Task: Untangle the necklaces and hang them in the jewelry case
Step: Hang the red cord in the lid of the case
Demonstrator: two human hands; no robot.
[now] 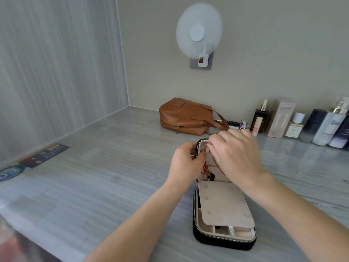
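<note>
In the head view, a necklace (205,167), judged light, limp and best taken by its chain, is seen hanging in the raised lid of the jewelry case (194,208), pinched near its top by the left hand (186,161), while the grip of the curled right hand (236,154) cannot be told.

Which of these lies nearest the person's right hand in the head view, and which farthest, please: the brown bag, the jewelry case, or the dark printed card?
1. jewelry case, directly under the right hand, which reaches into its far half.
2. brown bag, just behind the hand and slightly to its left.
3. dark printed card, far off to the left.
</note>
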